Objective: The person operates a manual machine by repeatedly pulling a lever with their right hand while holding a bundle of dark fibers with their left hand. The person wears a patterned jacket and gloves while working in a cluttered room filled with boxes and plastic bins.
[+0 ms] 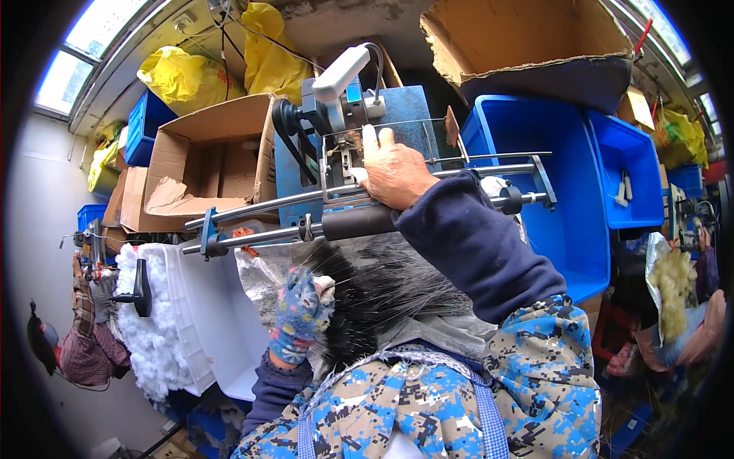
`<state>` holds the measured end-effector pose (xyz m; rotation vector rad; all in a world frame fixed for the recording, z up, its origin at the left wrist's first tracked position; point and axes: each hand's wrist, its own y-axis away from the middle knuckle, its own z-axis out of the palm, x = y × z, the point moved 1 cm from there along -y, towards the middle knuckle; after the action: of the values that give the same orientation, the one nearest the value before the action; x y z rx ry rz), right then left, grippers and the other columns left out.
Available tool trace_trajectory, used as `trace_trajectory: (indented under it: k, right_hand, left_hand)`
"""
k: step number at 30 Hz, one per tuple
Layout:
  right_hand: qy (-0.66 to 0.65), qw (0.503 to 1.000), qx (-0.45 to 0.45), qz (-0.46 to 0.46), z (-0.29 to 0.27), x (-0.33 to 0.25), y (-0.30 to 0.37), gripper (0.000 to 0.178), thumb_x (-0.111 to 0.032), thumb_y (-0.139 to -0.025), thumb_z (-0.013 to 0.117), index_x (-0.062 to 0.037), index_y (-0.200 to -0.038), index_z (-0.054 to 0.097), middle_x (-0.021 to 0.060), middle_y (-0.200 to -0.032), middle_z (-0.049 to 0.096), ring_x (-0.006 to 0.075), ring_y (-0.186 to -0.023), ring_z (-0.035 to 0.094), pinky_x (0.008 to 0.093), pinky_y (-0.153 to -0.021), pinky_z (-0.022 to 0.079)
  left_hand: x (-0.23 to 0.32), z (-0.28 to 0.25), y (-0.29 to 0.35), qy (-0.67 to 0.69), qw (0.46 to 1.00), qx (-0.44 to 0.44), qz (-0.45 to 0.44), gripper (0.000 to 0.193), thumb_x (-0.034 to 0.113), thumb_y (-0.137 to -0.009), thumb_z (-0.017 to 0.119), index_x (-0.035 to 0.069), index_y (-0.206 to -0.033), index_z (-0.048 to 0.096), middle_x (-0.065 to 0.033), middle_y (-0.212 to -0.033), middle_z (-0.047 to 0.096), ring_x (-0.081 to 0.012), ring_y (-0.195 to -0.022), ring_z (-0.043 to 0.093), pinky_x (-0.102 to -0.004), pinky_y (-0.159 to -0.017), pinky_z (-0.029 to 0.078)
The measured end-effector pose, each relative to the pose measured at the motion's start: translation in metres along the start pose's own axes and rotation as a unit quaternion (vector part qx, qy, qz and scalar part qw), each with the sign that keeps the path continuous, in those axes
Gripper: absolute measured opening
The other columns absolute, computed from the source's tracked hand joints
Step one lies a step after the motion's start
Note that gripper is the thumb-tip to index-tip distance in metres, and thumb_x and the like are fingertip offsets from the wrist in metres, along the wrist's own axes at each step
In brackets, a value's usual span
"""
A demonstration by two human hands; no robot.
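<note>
My right hand (397,170), with white coverings on its fingertips, reaches onto a small bench machine (344,145). Its fingers are stretched out and apart over the metal mechanism, just behind a dark roller (358,222) on a steel rail. What lies under the palm is hidden. My left hand (300,312), in a blue floral glove with bare or pale-covered fingertips, is closed low on the left side. It touches the edge of a mass of long black bristly hair (367,294) over my lap. Whatever its fingers pinch cannot be made out.
A white tub (222,321) beside white fluff (153,336) stands left. Behind is an open cardboard box (206,161); a blue bin (566,191) stands right, under a large carton (527,61). Steel rails (267,205) cross in front of the machine. Other people work at both sides.
</note>
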<state>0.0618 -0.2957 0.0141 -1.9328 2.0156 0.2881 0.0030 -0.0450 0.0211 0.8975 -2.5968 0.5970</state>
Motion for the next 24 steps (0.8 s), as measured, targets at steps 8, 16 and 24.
trace_trajectory:
  k: [8,16,24]
  right_hand:
    - [0.137,0.989,0.047,0.016,-0.049,0.045,0.017,0.033,-0.023,-0.080,0.063,-0.0007,-0.103,0.057,0.0129,-0.105,0.049,0.0265,-0.097,0.047,0.0397,-0.076,0.038]
    - [0.261,0.962,-0.066,0.051,-0.058,0.058,0.000,0.016,-0.010,-0.078,0.056,-0.0125,-0.089,0.068,0.0078,-0.087,0.065,0.0235,-0.095,0.054,0.0451,-0.085,0.033]
    - [-0.091,0.984,0.002,-0.156,-0.078,-0.005,0.105,0.031,-0.001,-0.065,0.065,-0.0022,-0.096,0.059,0.0102,-0.089,0.059,0.0249,-0.081,0.052,0.0365,-0.071,0.039]
  left_hand:
    - [-0.014,-0.005,0.013,0.066,0.991,0.069,-0.096,0.025,0.003,-0.067,0.067,0.008,-0.091,0.062,-0.0117,-0.076,0.058,-0.0314,-0.071,0.057,-0.0386,-0.063,0.046]
    - [0.001,-0.006,-0.003,0.092,0.991,0.078,-0.056,0.019,0.000,-0.075,0.064,0.004,-0.094,0.060,-0.0099,-0.079,0.063,-0.0222,-0.071,0.061,-0.0307,-0.065,0.047]
    - [-0.002,0.000,0.018,0.358,0.888,0.125,-0.261,0.015,-0.001,-0.080,0.061,0.002,-0.095,0.060,-0.0076,-0.082,0.063,-0.0151,-0.071,0.062,-0.0262,-0.063,0.048]
